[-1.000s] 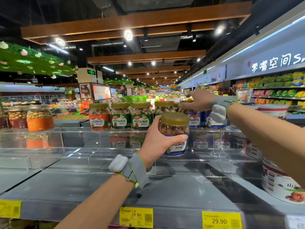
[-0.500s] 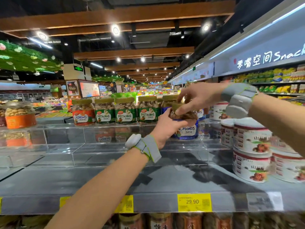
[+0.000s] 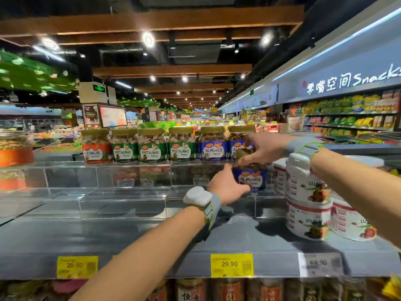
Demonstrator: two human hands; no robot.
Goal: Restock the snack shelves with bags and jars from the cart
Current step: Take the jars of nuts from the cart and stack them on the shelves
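A blue-labelled almonds jar (image 3: 250, 179) sits on the middle clear acrylic step of the shelf (image 3: 130, 200), below the top row. My left hand (image 3: 225, 185) grips its lower left side. My right hand (image 3: 263, 149) comes from the right and holds the jar's gold lid from above. On the top step stands a row of gold-lidded jars: a cashews jar (image 3: 96, 146), three pistachios jars (image 3: 152, 146), then two almonds jars (image 3: 213, 144). The cart is out of view.
Stacked white round tins (image 3: 308, 205) stand right of the jar under my right forearm. An orange-labelled jar (image 3: 15, 148) sits far left. Yellow price tags (image 3: 231, 265) line the grey shelf edge. More jars (image 3: 227, 290) fill the shelf below.
The almonds jar travelled forward and right from mid-air down onto the middle step. My right hand left the top-row jars and came down onto this jar's lid.
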